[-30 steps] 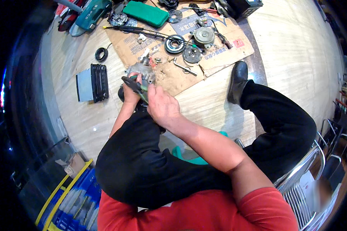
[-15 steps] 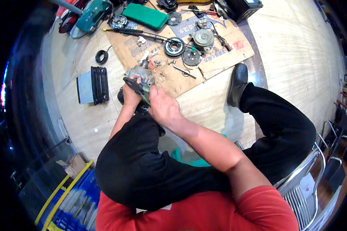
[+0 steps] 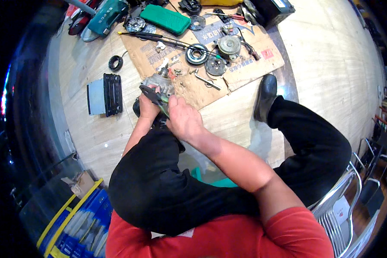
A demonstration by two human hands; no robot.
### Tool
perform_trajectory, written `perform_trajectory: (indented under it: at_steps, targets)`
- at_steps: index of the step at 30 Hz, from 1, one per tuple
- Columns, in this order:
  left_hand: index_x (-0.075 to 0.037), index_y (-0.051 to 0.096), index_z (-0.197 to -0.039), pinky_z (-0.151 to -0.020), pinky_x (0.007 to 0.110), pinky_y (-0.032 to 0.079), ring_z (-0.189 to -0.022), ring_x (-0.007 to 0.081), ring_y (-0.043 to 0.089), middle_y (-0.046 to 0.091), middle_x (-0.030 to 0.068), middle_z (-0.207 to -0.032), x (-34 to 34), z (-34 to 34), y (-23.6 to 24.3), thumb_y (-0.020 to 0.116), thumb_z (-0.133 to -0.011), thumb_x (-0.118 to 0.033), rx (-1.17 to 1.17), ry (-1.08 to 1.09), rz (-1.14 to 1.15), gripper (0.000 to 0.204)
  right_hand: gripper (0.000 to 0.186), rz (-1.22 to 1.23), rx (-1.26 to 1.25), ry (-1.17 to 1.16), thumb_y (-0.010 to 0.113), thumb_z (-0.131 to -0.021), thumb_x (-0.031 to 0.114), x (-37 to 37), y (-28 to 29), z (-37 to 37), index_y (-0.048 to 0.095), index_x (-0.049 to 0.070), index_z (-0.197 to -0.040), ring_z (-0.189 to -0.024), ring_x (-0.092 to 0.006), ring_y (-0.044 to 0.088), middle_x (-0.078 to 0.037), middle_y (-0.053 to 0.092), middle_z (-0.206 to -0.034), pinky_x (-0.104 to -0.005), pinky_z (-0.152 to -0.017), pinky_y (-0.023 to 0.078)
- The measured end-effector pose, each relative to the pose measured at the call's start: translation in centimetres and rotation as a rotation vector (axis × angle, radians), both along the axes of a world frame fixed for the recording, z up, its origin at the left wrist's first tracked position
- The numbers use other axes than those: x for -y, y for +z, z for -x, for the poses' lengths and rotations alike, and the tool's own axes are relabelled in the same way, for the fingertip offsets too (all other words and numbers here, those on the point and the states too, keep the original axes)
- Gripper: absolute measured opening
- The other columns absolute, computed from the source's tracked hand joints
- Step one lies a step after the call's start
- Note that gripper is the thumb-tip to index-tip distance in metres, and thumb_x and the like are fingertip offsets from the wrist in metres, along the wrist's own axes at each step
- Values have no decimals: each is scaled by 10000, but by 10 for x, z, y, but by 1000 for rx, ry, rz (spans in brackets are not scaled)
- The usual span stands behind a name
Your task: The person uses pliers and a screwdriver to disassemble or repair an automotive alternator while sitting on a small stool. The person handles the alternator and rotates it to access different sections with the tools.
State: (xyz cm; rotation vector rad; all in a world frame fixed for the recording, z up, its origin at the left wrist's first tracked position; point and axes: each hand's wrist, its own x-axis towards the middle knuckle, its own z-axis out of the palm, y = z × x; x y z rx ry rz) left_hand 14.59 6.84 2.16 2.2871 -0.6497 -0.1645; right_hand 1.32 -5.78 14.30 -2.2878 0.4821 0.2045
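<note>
The right hand is closed around the handles of dark pliers with some green, whose head points away to the left, above the left hand. The two hands are close together, at the near left corner of a flattened cardboard sheet which lies on the floor. The fingers of the left hand are at a grey metal housing, but the pliers partly cover them, so I cannot tell how firmly they grip. Near the near edge of the cardboard lies an L-shaped wrench; toward the middle are a metal pulley, a dark round plate and a round motor. At the far edge lies a green plastic case, which is closed, so its content is hidden. Beyond the far left corner stands a teal hard case; its inside also cannot be seen. On the floor, beside the left edge, are a black ring and a black and silver box-shaped unit. Farther back toward the person, a yellow-framed rack contains blue and whitish packages, and near it is a small cardboard box with raised flaps, whose inside I cannot make out.
</note>
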Motion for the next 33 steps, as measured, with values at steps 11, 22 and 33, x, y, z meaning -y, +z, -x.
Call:
perform_trajectory:
  at_steps: [11,22,33]
  targets:
    - [-58,648,-926,-694,437,524,-760,375,675,672,192,-805,-2,-8,-13,641,-931,-227,12,78,0,169,592,-45,154,107,771,-745,133,-8,19,11,432,21,-1216,-911,-417,640,-226,571,-990,-489,-765,529]
    - [-23,637,-934,-698,431,518,-756,370,664,663,204,-808,2,-7,-4,625,-940,-221,-34,-12,58,198,593,88,-111,39,776,-748,145,-6,7,-12,436,5,-1213,-856,-415,658,-225,582,-995,-494,-718,541]
    - [-27,631,-948,-719,437,512,-807,380,669,672,201,-827,5,-4,-6,614,-955,-203,7,-55,93,177,541,20,216,-5,778,-746,159,-6,12,4,440,49,-1154,-839,-422,652,-217,560,-970,-500,-723,538]
